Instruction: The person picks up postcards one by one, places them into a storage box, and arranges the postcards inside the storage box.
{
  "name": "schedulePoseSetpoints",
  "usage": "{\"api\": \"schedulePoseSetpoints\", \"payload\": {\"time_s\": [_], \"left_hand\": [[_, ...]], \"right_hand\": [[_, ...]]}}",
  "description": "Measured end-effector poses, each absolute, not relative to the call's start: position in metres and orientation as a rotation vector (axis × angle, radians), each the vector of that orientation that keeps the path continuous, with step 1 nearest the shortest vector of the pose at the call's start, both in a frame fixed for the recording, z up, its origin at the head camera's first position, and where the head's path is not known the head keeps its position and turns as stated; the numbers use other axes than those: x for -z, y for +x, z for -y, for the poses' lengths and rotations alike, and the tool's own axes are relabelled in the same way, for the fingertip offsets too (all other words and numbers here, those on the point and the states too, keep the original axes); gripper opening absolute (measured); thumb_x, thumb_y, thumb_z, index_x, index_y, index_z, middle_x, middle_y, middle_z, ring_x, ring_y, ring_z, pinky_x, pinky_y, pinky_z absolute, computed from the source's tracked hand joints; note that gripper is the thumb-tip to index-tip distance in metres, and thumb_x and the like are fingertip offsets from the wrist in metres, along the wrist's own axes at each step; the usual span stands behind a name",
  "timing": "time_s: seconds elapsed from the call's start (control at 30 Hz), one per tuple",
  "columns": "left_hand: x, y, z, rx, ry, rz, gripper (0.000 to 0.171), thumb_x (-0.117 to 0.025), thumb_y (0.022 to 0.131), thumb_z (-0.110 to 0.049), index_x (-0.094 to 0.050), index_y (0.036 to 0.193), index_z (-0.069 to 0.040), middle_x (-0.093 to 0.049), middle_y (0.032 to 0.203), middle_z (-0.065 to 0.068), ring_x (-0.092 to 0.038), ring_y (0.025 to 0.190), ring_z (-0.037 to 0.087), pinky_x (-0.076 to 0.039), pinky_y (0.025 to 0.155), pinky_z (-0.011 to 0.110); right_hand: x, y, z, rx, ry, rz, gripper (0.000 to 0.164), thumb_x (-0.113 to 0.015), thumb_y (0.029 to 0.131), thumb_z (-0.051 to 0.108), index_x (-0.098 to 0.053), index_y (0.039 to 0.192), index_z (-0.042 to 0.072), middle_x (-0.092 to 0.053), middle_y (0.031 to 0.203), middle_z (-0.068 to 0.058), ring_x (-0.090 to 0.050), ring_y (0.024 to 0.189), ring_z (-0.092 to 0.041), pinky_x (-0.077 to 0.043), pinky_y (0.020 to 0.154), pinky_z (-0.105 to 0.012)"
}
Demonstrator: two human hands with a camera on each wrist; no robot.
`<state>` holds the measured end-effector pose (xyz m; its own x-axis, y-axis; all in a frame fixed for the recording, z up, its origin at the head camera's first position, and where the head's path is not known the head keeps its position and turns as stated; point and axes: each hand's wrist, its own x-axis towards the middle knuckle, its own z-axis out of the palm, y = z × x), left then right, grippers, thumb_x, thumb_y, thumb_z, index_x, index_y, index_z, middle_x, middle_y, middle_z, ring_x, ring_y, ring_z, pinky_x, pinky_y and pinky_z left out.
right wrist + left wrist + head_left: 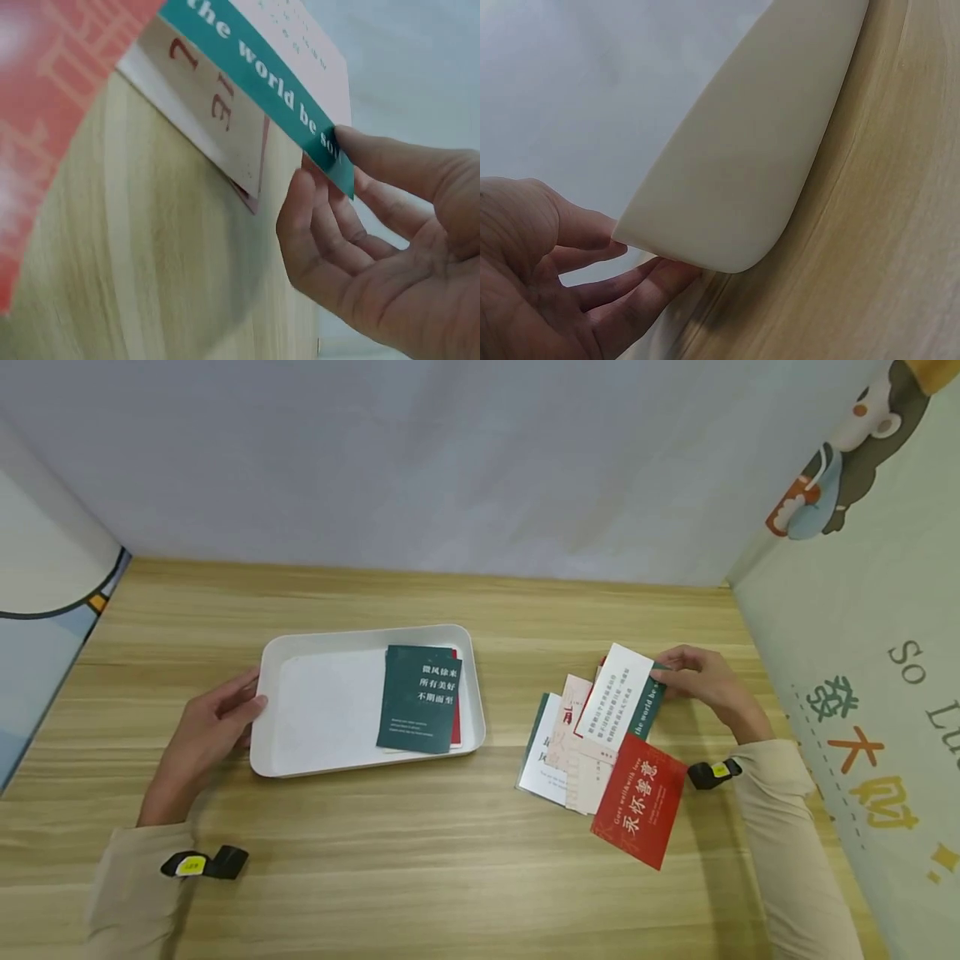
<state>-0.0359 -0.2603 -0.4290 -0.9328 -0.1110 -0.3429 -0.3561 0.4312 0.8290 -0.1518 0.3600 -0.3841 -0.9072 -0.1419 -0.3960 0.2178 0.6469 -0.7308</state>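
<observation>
At the left end of a white tray [322, 706], my left hand [213, 727] grips the rim, thumb on top and fingers under the edge in the left wrist view. Inside the tray's right end lies a dark green card [420, 702] with white writing, over a red one that peeks out. To the right, my right hand [701, 681] pinches the corner of a white-and-green card [618, 697] between thumb and fingers. That corner is raised off the table in the right wrist view. Beneath and beside it are several overlapping cards, with a red card [641, 802] at the front.
The wooden table [450, 877] runs back to a pale cloth wall [420, 468]. A printed panel [862, 635] with a cartoon figure and lettering borders the right side. Another printed panel [48, 568] stands at the left.
</observation>
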Motion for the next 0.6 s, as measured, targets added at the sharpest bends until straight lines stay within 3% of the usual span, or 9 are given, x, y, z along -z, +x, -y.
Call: {"api": "schedulePoseSetpoints", "payload": {"time_s": [0.3, 0.6], "left_hand": [[0.4321, -0.0365, 0.2595, -1.505, -0.412, -2.457, 0.063, -0.055, 0.11, -0.032, -0.031, 0.164, -0.011, -0.042, 0.158, 0.033, -0.053, 0.09, -0.007, -0.053, 0.069, 0.015], [0.4333, -0.0376, 0.2596, -1.483, -0.393, -2.472, 0.063, -0.054, 0.11, -0.032, -0.03, 0.165, -0.011, -0.041, 0.158, 0.034, -0.052, 0.089, -0.009, -0.053, 0.068, 0.015]], "right_hand": [[0.3851, -0.154, -0.364, 1.318, 0.044, -2.353, 0.041, -0.063, 0.106, 0.015, -0.052, 0.137, -0.009, -0.069, 0.098, 0.011, -0.07, 0.085, -0.006, -0.061, 0.083, -0.03], [0.381, -0.1556, -0.3609, 1.449, 0.098, -2.353, 0.031, -0.067, 0.104, 0.02, -0.06, 0.128, 0.001, -0.072, 0.095, 0.014, -0.071, 0.086, -0.006, -0.061, 0.082, -0.027]]}}
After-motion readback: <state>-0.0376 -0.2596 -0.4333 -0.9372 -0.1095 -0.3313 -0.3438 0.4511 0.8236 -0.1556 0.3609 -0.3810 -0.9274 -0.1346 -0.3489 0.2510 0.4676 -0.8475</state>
